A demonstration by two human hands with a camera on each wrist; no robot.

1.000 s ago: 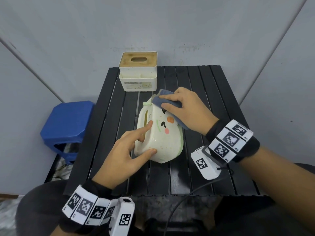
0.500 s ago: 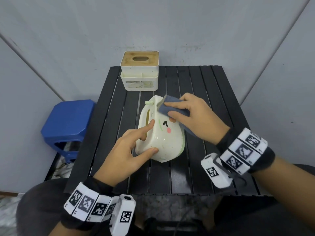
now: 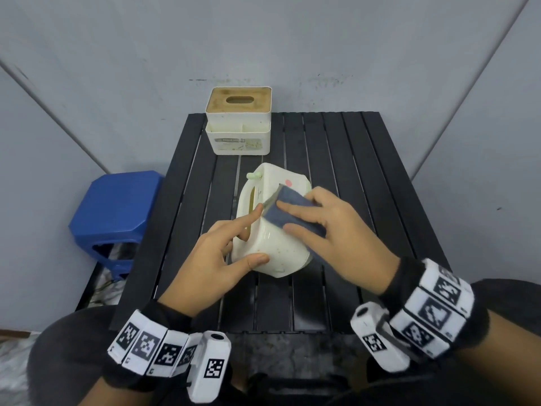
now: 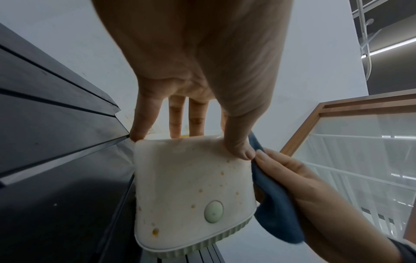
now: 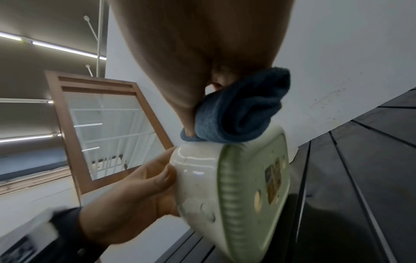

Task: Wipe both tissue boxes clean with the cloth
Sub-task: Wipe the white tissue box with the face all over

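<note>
A cream tissue box (image 3: 281, 250) with a cartoon face and brownish specks lies on its side mid-table. My left hand (image 3: 231, 247) grips its near end, thumb on the side and fingers at the slot. The left wrist view shows the speckled side (image 4: 191, 186) under my thumb. My right hand (image 3: 336, 230) holds a folded blue cloth (image 3: 292, 212) and presses it on the box's upper face. In the right wrist view the cloth (image 5: 238, 110) is bunched under my palm against the box (image 5: 198, 178). A second white tissue box (image 3: 238, 124) with a wooden lid stands at the table's back.
The black slatted table (image 3: 351, 159) sits in a corner between grey walls. A blue plastic stool (image 3: 117, 206) stands to its left. My knees are close to the table's near edge.
My right hand has slid the cloth along the box's upper face toward me, uncovering the far end with a pink cheek mark. My left hand has kept its grip.
</note>
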